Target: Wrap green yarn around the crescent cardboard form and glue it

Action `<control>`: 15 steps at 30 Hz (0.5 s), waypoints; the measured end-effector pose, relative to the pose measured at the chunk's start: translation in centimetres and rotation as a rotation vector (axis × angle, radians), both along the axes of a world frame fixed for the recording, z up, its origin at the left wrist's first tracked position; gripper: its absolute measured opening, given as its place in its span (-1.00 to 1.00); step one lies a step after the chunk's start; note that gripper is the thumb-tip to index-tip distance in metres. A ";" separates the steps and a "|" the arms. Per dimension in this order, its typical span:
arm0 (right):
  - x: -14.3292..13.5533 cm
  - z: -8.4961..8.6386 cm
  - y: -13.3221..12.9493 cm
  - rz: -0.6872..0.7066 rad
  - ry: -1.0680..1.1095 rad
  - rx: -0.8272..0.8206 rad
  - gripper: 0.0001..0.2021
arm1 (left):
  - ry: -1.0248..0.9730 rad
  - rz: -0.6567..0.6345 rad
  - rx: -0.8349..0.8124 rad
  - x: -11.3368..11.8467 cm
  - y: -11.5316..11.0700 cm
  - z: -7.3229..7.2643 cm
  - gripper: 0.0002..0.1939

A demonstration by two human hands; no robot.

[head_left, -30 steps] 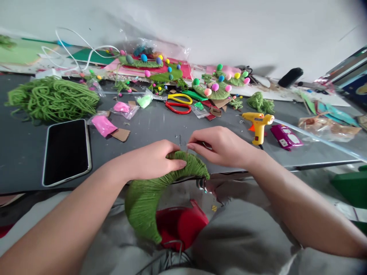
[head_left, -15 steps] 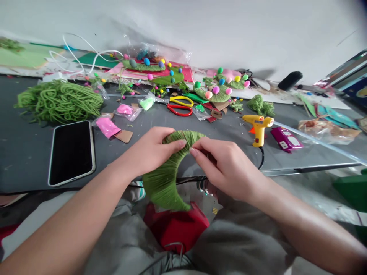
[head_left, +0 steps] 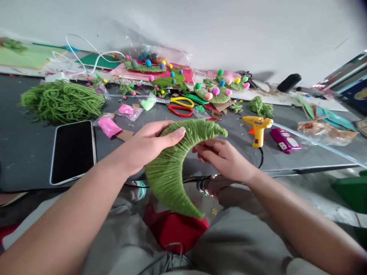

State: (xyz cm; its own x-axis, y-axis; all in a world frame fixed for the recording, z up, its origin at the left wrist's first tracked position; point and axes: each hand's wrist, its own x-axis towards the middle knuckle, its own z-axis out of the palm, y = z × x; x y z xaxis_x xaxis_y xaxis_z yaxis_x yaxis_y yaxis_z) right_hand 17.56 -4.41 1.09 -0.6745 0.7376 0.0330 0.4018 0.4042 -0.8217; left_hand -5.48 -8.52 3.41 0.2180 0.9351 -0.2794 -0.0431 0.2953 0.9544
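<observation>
A crescent wrapped in green yarn [head_left: 169, 172] is held over the table's front edge, its tips pointing right. My left hand [head_left: 149, 147] grips its upper left part, thumb on top and the other fingers hidden behind. Just inside the upper curve is my right hand [head_left: 220, 156], its fingers curled together below the upper tip; whether they pinch a strand is too small to make out. To the left, a heap of green yarn [head_left: 64, 101] lies behind a black-screened phone [head_left: 73, 151].
A yellow glue gun [head_left: 258, 130] stands on the grey table [head_left: 23, 152], right of my hands, beside a purple packet [head_left: 286, 140]. Scissors [head_left: 181, 106], pink packets [head_left: 109, 126] and decorated green pieces with pompoms [head_left: 215, 94] lie further back.
The crescent has shifted right and turned more face-up, showing its upper tip. My right hand has moved from the crescent's top edge down to its inner side.
</observation>
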 end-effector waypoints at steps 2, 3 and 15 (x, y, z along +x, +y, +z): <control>0.7 -0.5 1.3 0.052 0.008 0.035 -0.80 | -0.009 -0.083 -0.106 -0.1 -0.2 0.4 -0.58; 1.1 -0.7 1.9 0.091 0.006 0.064 -0.83 | -0.004 -0.117 -0.148 -0.2 -0.3 0.5 -0.55; -1.2 1.2 4.3 0.355 -0.273 0.218 -0.77 | 0.686 -0.502 0.081 0.4 0.5 -1.9 -0.51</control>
State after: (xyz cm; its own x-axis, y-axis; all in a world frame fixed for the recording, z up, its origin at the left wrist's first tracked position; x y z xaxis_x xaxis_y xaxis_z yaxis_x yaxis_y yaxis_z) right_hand 16.33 -0.10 2.28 -0.8883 0.4563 -0.0523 0.3971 0.7055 -0.5870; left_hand -5.10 -8.06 1.55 0.4188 0.7955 -0.4379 0.6699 0.0549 0.7404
